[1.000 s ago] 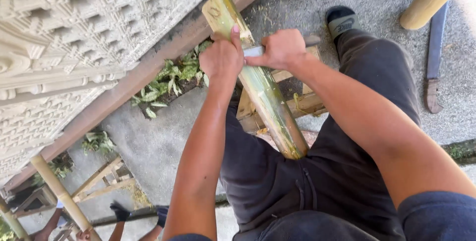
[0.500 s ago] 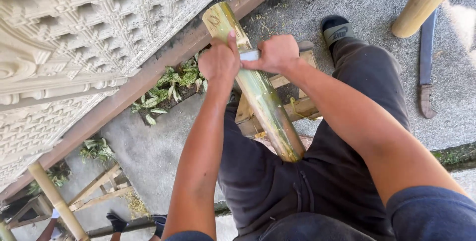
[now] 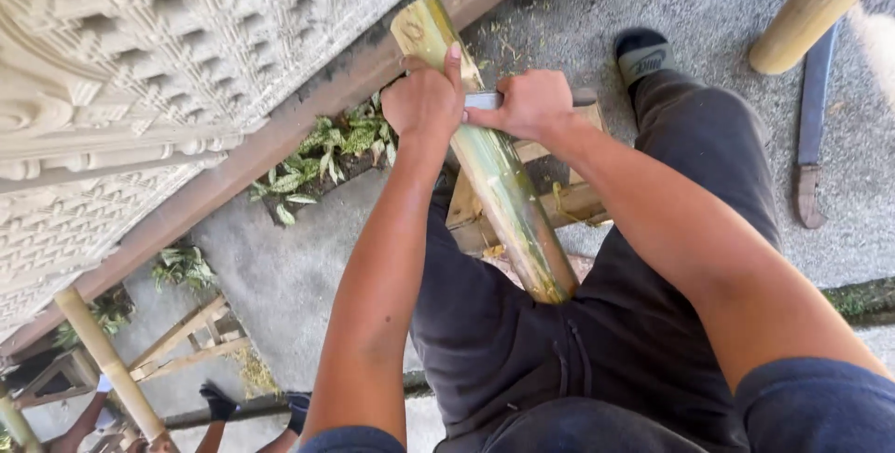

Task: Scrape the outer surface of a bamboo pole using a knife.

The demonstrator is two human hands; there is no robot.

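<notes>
A green and yellow bamboo pole (image 3: 503,183) slants from my lap up toward the wall, resting on a small wooden stand (image 3: 569,201). A metal blade (image 3: 483,100) lies crosswise on the pole. My left hand (image 3: 424,99) is closed around the blade's left end, against the pole. My right hand (image 3: 527,103) is closed around its right end. Both forearms stretch forward over my dark trousers.
A carved pale stone wall (image 3: 140,61) with a reddish edge fills the left. Small green plants (image 3: 326,159) grow at its foot. A machete (image 3: 811,127) lies on the gravel at right beside another bamboo pole (image 3: 811,10). Another person's legs and a wooden frame (image 3: 177,341) show at lower left.
Both hands with the blade have stayed at about the same place on the pole. The view has shifted slightly.
</notes>
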